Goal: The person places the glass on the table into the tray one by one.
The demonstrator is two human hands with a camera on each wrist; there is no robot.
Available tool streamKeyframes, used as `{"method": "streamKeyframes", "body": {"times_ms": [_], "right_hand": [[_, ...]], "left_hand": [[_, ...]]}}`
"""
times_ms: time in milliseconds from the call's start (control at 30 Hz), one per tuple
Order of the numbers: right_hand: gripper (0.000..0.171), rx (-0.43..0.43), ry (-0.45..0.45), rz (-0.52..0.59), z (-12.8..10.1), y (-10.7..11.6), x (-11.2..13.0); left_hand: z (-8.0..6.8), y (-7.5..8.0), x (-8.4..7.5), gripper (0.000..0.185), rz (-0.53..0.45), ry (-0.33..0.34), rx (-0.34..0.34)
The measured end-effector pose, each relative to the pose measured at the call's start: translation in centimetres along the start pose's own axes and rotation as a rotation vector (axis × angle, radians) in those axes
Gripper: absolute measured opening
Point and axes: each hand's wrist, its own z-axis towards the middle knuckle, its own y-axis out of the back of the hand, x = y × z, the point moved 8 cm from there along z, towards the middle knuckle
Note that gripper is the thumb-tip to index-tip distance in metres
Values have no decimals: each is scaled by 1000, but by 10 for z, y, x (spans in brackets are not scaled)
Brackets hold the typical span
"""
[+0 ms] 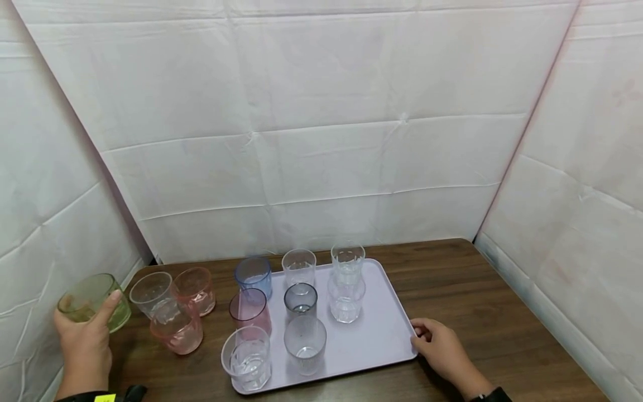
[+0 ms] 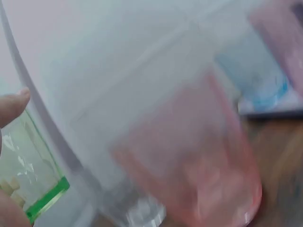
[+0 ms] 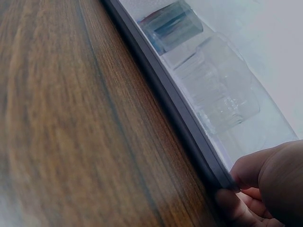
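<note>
At the far left, my left hand grips a green glass, tilted and held off by the table's left edge. Close to its right stand a clear glass, a pink glass and a nearer pink glass. My right hand pinches the near right corner of a pale lilac tray; the right wrist view shows its thumb and fingers on the rim. On the tray's left and middle are a blue glass, a purplish-pink glass, a grey glass and several clear glasses.
A brown wooden table lies under everything. White creased sheeting hangs behind it and along both sides. One clear glass stands at the tray's near left corner. The left wrist view is blurred.
</note>
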Motion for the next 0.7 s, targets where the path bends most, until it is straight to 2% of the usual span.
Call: {"method": "streamKeyframes", "body": {"times_ms": [200, 300, 367, 533, 700], "right_hand": [[29, -2, 2, -15, -1, 1, 1], [30, 2, 1, -16, -1, 0, 1], [30, 3, -3, -14, -1, 0, 0], [31, -2, -10, -6, -1, 1, -1], [30, -6, -4, -2, -1, 1, 0]], "left_hand": [[-28, -30, -37, 89, -127, -67, 58], [-49, -50, -50, 86, -147, -95, 113], [-64, -66, -55, 83, -149, -108, 173], [-104, -107, -53, 80, -90, -114, 355], [-147, -142, -42, 88, 6, -142, 489]]}}
